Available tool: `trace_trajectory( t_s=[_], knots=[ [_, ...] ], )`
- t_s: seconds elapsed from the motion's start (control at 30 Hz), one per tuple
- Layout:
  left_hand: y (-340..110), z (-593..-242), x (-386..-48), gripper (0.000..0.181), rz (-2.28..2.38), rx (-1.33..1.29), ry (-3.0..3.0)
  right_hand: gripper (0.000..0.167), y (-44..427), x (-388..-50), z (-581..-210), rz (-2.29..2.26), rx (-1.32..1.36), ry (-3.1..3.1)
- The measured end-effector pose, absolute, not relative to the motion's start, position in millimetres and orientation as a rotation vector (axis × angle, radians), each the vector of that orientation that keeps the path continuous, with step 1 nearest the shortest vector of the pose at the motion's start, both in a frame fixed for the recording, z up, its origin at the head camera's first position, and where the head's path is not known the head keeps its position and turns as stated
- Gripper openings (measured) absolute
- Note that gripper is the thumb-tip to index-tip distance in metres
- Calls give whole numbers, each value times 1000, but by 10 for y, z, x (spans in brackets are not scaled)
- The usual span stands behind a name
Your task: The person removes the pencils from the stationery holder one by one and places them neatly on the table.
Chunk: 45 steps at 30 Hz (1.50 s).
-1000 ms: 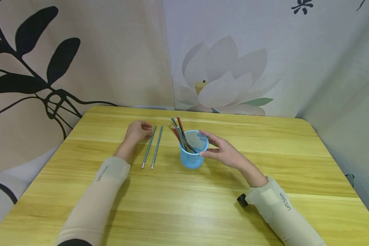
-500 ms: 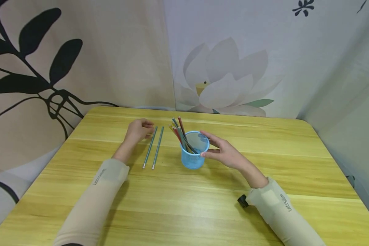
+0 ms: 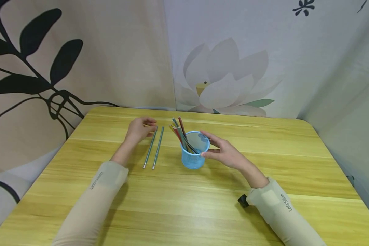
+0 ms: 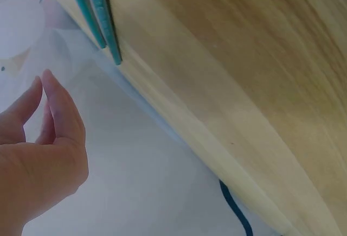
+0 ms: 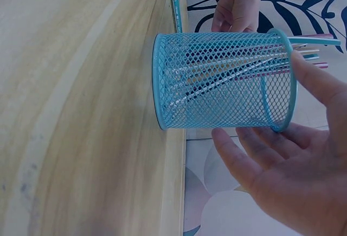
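Two teal pencils, the left one (image 3: pixel 150 148) and the right one (image 3: pixel 158 148), lie side by side on the table, eraser ends towards the front. The left hand (image 3: pixel 137 130) hovers at the far end of the left pencil; in the left wrist view that hand (image 4: pixel 49 160) has thumb and finger tips almost meeting, nothing between them. To the right stands a blue mesh cup (image 3: pixel 193 161) with several coloured pencils leaning left. The right hand (image 3: pixel 227 153) grips its rim. In the right wrist view the thumb and fingers of this hand (image 5: pixel 303 165) span the cup (image 5: pixel 217 106).
The wooden table (image 3: pixel 184 212) reaches back to a curtain (image 3: pixel 129 61) with leaf and flower prints. Beside the right cuff is a small black object (image 3: pixel 243 201). Another curtain (image 3: pixel 344 89) hangs along the right side.
The left hand has shifted slightly away from the body and to the right, towards the far end of the left pencil. The right hand and the cup stay put.
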<state>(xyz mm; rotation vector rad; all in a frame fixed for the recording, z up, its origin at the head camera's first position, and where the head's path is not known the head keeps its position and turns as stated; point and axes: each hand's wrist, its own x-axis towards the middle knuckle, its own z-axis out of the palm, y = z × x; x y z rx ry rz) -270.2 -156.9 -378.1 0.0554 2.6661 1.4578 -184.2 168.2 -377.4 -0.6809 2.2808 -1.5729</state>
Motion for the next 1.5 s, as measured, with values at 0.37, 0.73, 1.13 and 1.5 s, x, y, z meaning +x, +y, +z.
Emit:
trace_trajectory(
  t_s=[0.37, 0.73, 1.13, 1.5],
  knots=[
    [-1498, -3660, -2627, 28, 1504, 133, 2682, 75, 1683, -1847, -3776, -1569, -684, 2285],
    [-1367, -3481, -2493, 27, 1553, 230, 2677, 75, 1682, -1852, -3784, -1573, -698, 2283],
    [-1279, -3329, -2322, 25, 1650, 293, 2658, 75, 1680, -1849, -3780, -1580, -702, 2279],
    [-1272, -3164, -2133, 25, 1722, 339, 2621, 75, 1684, -1845, -3779, -1580, -701, 2281]
  ],
)
